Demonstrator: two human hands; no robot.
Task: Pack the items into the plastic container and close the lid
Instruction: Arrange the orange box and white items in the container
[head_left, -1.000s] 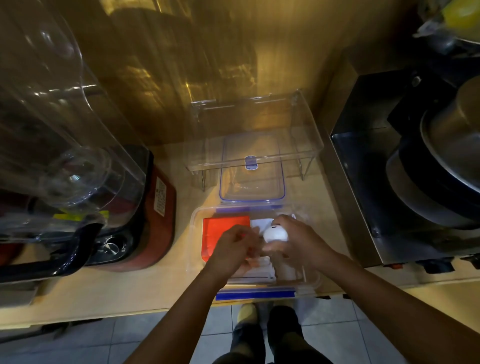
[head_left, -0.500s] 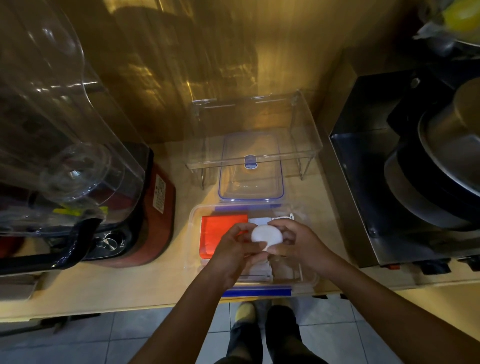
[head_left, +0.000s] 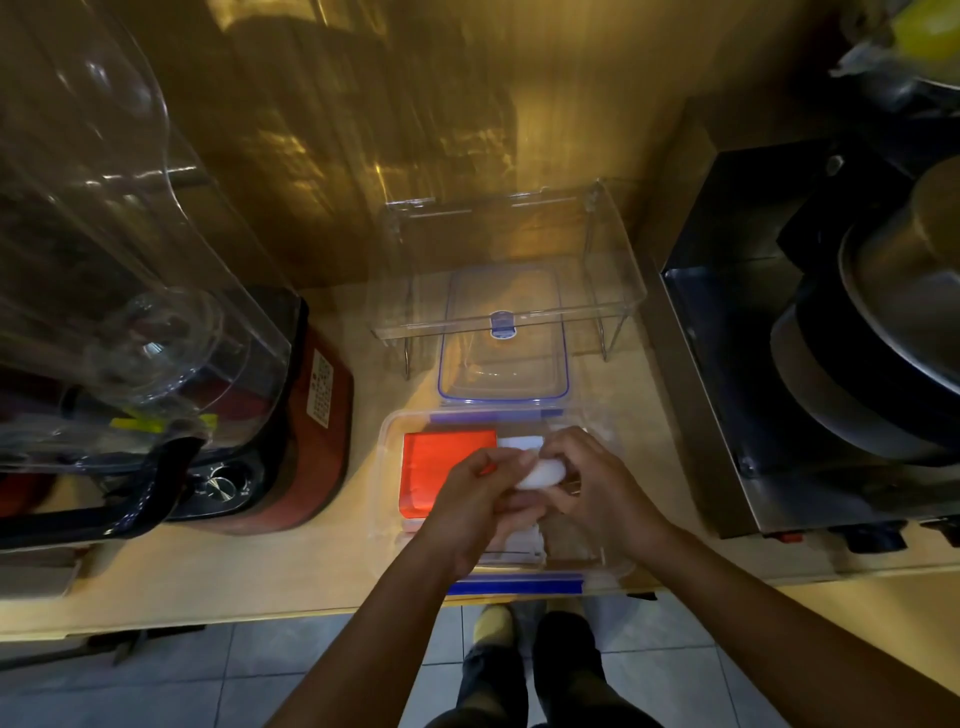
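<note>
Both hands cup a small white item over the open container.

The left hand (head_left: 475, 501) and right hand (head_left: 597, 488) grip pinches the white round item (head_left: 540, 474) above the plastic container (head_left: 387, 467) on the worktop (head_left: 208, 582); it looks light, smooth, best held by its edges. Beyond lies the lid (head_left: 503, 364).

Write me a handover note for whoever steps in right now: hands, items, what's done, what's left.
Left hand and right hand: both hold the white round item over the open plastic container.
Already in the container: orange packet at left, white pieces under the hands.
Lid lies off, behind the container.
Left: set the white item in, fit the lid, close the blue clips.
</note>
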